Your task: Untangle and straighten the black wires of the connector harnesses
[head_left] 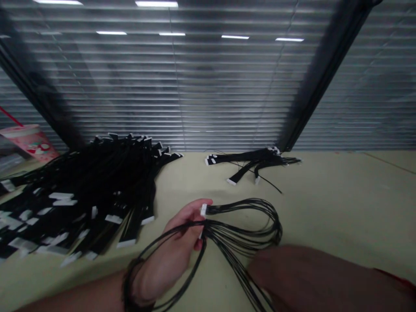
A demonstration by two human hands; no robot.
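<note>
Near the middle of the table, my left hand (177, 249) is closed on a black wire harness (247, 232), pinching it by its white connectors. One white connector (203, 209) shows at the fingertips. From there the thin black wires loop out to the right and bend back, and other strands hang towards the front edge of the view. A loop of wire also passes round my left wrist. My right hand (279, 271) is at the lower right, dark and blurred, against the wires. Its fingers are hidden from view.
A large heap of black cables (107, 182) with white connectors covers the table's left side. A smaller bunch of cables (250, 158) lies at the back. A pink cup (32, 141) with a red straw stands far left. Window blinds (182, 86) rise behind the pale table (344, 195).
</note>
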